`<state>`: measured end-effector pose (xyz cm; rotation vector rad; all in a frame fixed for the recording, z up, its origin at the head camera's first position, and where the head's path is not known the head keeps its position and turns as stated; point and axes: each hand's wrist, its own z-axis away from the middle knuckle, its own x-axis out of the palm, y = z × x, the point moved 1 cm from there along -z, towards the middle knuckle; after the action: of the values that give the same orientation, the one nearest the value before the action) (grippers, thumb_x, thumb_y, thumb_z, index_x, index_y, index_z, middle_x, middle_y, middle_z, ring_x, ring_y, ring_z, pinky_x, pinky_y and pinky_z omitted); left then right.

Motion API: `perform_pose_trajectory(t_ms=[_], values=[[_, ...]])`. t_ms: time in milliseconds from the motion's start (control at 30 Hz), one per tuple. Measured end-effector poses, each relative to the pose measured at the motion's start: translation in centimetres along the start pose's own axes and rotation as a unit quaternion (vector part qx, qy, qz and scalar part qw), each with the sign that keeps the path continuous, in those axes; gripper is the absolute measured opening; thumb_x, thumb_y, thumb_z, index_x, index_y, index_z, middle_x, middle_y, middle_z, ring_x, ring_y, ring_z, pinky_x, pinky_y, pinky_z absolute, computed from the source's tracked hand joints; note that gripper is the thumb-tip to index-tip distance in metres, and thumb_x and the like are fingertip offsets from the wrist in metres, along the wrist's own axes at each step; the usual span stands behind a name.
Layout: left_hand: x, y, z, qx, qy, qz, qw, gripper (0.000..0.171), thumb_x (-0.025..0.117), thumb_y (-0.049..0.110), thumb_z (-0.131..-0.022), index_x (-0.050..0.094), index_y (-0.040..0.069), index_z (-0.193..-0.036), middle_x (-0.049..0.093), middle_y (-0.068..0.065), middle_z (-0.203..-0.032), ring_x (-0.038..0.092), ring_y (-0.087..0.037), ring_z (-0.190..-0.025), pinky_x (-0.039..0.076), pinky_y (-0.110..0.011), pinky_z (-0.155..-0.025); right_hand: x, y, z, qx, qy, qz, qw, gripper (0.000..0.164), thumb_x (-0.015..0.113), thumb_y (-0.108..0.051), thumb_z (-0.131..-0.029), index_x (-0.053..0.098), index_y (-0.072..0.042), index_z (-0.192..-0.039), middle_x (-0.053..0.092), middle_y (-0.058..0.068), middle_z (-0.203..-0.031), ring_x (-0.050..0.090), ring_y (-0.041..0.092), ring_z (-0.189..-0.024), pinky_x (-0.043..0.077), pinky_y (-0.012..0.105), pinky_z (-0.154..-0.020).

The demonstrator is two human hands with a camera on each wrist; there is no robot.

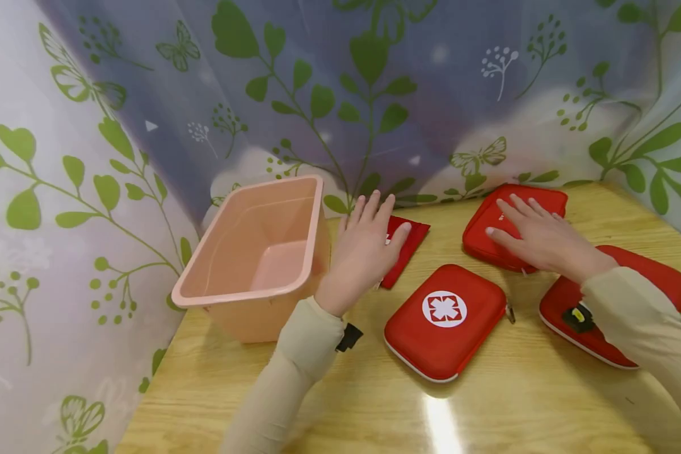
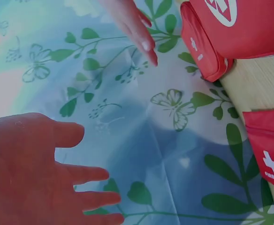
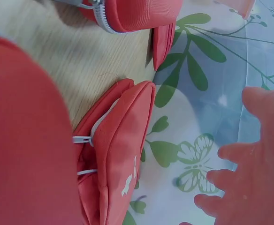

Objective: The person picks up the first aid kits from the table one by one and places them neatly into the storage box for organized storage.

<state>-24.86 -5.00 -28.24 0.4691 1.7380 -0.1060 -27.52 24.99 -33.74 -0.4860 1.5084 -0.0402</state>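
Note:
My left hand, fingers straight and slightly spread, hangs in front of a flat red pouch and hides part of it. White print with a cross and "FIRST AID" shows on that pouch in the left wrist view. To the right, my right hand is held over a soft red zip bag, its fingers extended and nothing in them. Two zip pulls show on this bag in the right wrist view. Between the hands lies a hard red case with a white round cross emblem.
A peach plastic bin stands at the left of the wooden table. Another red zip case lies at the right, partly hidden under my right forearm. A leaf-patterned curtain hangs behind and along the left side.

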Motion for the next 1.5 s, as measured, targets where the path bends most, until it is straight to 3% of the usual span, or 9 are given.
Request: perform_pose_trajectory(t_ms=[167, 367, 567, 700, 833, 1300, 1500], values=[[-0.8, -1.0, 1.6, 0.014, 0.02, 0.007, 0.9997, 0.061, 0.042, 0.047, -0.102, 0.032, 0.018, -0.155, 0.019, -0.007, -0.162, 0.013, -0.029, -0.148, 0.018, -0.052, -0.119, -0.1, 0.4, 0.8, -0.004, 0.003, 0.004, 1.0, 0.088, 0.036, -0.062, -0.099, 0.011, 0.0, -0.156, 0.0, 0.027, -0.16, -0.001, 0.054, -0.141, 0.003, 0.074, -0.108], [-2.2, -2.5, 3.2, 0.008, 0.051, 0.02, 0.9985, 0.06, 0.041, 0.047, -0.102, 0.036, 0.017, -0.154, 0.022, -0.007, -0.161, 0.014, -0.03, -0.148, 0.017, -0.053, -0.119, -0.5, 1.5, 1.9, -0.001, 0.004, 0.011, 1.0, 0.089, 0.038, -0.06, -0.099, 0.011, 0.003, -0.155, -0.001, 0.031, -0.158, -0.002, 0.054, -0.141, 0.004, 0.07, -0.111], [-4.2, -5.4, 4.7, -0.001, 0.074, 0.026, 0.9969, 0.051, 0.04, 0.039, -0.104, 0.042, 0.016, -0.15, 0.027, -0.01, -0.159, 0.018, -0.032, -0.147, 0.02, -0.056, -0.117, -1.2, 2.5, 3.2, 0.012, 0.005, 0.02, 1.0, 0.087, 0.037, -0.058, -0.101, 0.01, 0.004, -0.155, -0.002, 0.032, -0.157, -0.001, 0.057, -0.14, 0.005, 0.072, -0.11], [-4.8, -7.4, 5.6, -0.011, 0.088, 0.041, 0.9953, 0.048, 0.04, 0.036, -0.105, 0.046, 0.015, -0.148, 0.03, -0.013, -0.157, 0.019, -0.033, -0.146, 0.02, -0.057, -0.116, -1.6, 3.2, 4.1, 0.025, 0.009, 0.024, 0.999, 0.087, 0.036, -0.057, -0.101, 0.007, 0.005, -0.155, -0.003, 0.033, -0.156, -0.002, 0.058, -0.138, 0.005, 0.073, -0.108], [-4.8, -9.5, 6.4, -0.026, 0.102, 0.062, 0.9926, 0.048, 0.041, 0.034, -0.105, 0.046, 0.011, -0.147, 0.03, -0.016, -0.157, 0.019, -0.037, -0.146, 0.018, -0.06, -0.115, -1.6, 3.9, 4.6, 0.033, 0.019, 0.026, 0.999, 0.087, 0.036, -0.057, -0.101, 0.008, 0.006, -0.154, 0.0, 0.034, -0.156, 0.0, 0.06, -0.137, 0.005, 0.071, -0.11], [-6.5, -16.2, 9.6, -0.103, 0.159, 0.054, 0.9803, 0.049, 0.043, 0.033, -0.105, 0.048, 0.003, -0.143, 0.032, -0.023, -0.153, 0.029, -0.047, -0.138, 0.023, -0.068, -0.109, -0.1, 6.3, 7.1, 0.042, 0.048, 0.044, 0.997, 0.082, 0.036, -0.049, -0.104, 0.015, 0.017, -0.148, 0.009, 0.044, -0.148, 0.009, 0.06, -0.136, 0.01, 0.07, -0.11], [-6.9, -18.9, 10.9, -0.142, 0.171, 0.062, 0.9731, 0.051, 0.043, 0.033, -0.105, 0.046, 0.001, -0.144, 0.03, -0.028, -0.152, 0.028, -0.05, -0.137, 0.023, -0.068, -0.108, 0.2, 7.0, 7.7, 0.052, 0.061, 0.04, 0.996, 0.08, 0.035, -0.049, -0.104, 0.017, 0.016, -0.148, 0.007, 0.044, -0.149, 0.007, 0.061, -0.135, 0.006, 0.07, -0.11]])
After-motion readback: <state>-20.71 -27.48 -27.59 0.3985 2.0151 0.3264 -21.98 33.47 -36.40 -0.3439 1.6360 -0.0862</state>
